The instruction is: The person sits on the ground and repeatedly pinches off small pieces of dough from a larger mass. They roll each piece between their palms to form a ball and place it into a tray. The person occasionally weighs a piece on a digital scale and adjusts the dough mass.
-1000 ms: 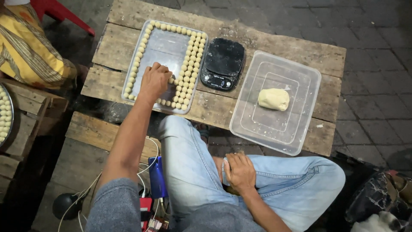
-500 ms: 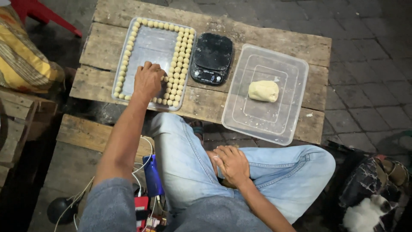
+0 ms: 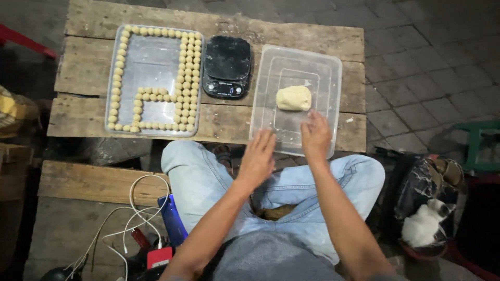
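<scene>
— Position of the dough lump (image 3: 294, 98)?

— Inside the clear plastic container (image 3: 328, 73), toward its far half, to the right of the black scale (image 3: 226, 66). Its long axis runs left to right across the container.

— Hands?

— Both empty, fingers spread and apart. The right hand (image 3: 315, 136) hovers over the container's near edge, the lump just beyond and slightly left of it. The left hand (image 3: 259, 158) sits nearer the body, outside the container, so the right is closer.

— Elsewhere?

— The tray (image 3: 151, 57) of dough balls (image 3: 188, 78) lies left of the scale.
</scene>
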